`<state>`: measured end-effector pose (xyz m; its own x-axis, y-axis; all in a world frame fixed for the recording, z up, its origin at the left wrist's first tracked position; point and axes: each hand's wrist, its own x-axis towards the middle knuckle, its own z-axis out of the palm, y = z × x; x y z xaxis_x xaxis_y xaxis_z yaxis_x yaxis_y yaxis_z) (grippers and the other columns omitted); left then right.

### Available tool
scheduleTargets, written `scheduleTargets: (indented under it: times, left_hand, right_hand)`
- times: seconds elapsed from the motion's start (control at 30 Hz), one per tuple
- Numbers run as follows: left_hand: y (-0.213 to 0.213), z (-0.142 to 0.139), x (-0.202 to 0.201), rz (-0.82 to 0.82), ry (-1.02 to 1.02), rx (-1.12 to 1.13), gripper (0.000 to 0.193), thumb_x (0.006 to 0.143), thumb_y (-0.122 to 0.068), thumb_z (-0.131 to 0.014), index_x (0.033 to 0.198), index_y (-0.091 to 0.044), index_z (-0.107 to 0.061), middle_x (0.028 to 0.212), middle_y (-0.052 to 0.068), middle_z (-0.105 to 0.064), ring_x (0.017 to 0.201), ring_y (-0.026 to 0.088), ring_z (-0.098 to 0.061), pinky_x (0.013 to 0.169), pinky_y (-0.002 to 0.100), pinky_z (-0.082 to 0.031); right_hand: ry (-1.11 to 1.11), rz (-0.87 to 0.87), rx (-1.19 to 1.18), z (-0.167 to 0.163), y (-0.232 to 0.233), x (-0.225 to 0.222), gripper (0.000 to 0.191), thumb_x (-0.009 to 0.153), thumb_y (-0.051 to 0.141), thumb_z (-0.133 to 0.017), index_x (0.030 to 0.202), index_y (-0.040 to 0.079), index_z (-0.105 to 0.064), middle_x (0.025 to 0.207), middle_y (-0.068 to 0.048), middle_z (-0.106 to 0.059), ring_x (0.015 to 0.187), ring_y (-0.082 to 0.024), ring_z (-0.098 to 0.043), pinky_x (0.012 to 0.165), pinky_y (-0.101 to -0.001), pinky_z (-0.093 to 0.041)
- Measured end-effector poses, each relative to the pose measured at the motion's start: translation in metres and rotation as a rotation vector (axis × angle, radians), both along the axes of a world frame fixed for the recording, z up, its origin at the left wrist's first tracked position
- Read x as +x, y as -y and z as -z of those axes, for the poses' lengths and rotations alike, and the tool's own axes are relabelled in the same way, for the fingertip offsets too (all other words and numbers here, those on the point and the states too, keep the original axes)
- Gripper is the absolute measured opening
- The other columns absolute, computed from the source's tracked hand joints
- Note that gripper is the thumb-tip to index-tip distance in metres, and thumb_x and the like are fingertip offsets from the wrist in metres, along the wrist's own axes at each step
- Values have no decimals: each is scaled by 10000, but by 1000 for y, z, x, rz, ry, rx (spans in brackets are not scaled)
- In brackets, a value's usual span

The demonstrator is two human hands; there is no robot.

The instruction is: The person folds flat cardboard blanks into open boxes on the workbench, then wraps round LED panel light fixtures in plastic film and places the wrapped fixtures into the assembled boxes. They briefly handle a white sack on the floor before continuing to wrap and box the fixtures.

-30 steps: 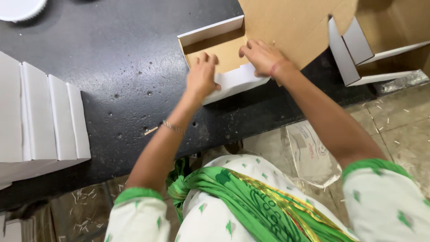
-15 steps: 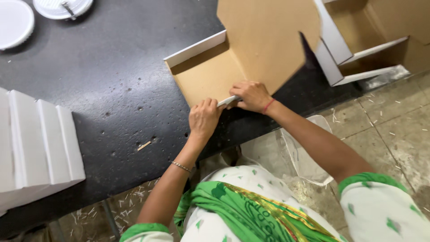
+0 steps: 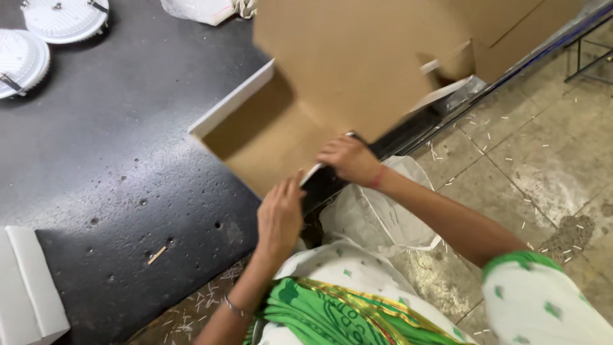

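Note:
A half-folded cardboard box (image 3: 300, 121), brown inside and white outside, lies on the black table (image 3: 102, 160) near its front edge. One large brown flap (image 3: 357, 57) stands up at the back. My left hand (image 3: 280, 217) presses on the near flap at the box's front edge. Beside it, my right hand (image 3: 348, 160) grips the same white edge of that flap. Both hands are at the table's edge, close together.
Two round white light fittings (image 3: 60, 19) lie at the table's far left. A stack of flat white boxes (image 3: 29, 287) sits at the near left. More cardboard boxes (image 3: 511, 32) stand at the far right. A plastic bag (image 3: 389, 211) lies on the tiled floor below the table.
The box has been drawn nearer to the table's front edge and its back flap has risen. Both hands moved with the near flap; the view shifted right.

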<state>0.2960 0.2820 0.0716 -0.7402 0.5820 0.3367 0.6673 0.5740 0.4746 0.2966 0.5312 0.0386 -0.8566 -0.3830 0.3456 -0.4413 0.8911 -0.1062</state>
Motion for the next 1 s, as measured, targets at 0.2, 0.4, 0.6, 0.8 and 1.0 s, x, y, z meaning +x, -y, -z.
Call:
scheduleTargets:
  times: [0.2,0.4,0.6,0.8,1.0]
  left_hand:
    - [-14,-51,35,104,-115,334,364,986,-126,-650,1338,-38,-610,1356,136,-611,1229,350,-614,1064,465,-464]
    - [-18,-47,42,46,71,310,360,943,-97,-694,1295,-54,-630,1400,134,-592,1173,358,-640,986,458,-507]
    - [2,-24,52,-182,206,412,464,900,-91,-720,1345,-51,-593,1467,149,-532,1115,325,-673,912,421,-558]
    - [54,-9,50,-429,685,945,579,999,-262,-606,1504,-44,-423,1495,175,-506,1152,267,-674,962,371,-552]
    - [110,-13,31,-438,824,1368,625,1055,-399,-415,1555,-40,-308,1535,120,-477,1250,213,-648,1031,362,-530]
  right_hand:
    - [-50,243,-101,-69,-160,31,396,774,-135,-579,1049,85,-759,1093,-107,-735,1140,-336,-636,1089,-452,-460]
    - [-53,333,-4,-101,-300,-9,197,938,-55,-634,1050,81,-722,1065,-131,-693,1121,-332,-611,1023,-417,-470]
    - [-378,349,-16,-99,-267,-38,440,845,-146,-524,1230,24,-651,1278,-215,-616,1238,-405,-564,1091,-483,-469]
    - [-48,70,-719,-89,-93,-55,220,1039,-1,-608,1250,52,-637,1272,-105,-646,1159,-241,-610,1028,-333,-499]
    - [963,-214,-1561,-95,84,-81,407,985,327,-554,1306,80,-600,1252,-51,-688,1157,-167,-681,1014,-325,-562]
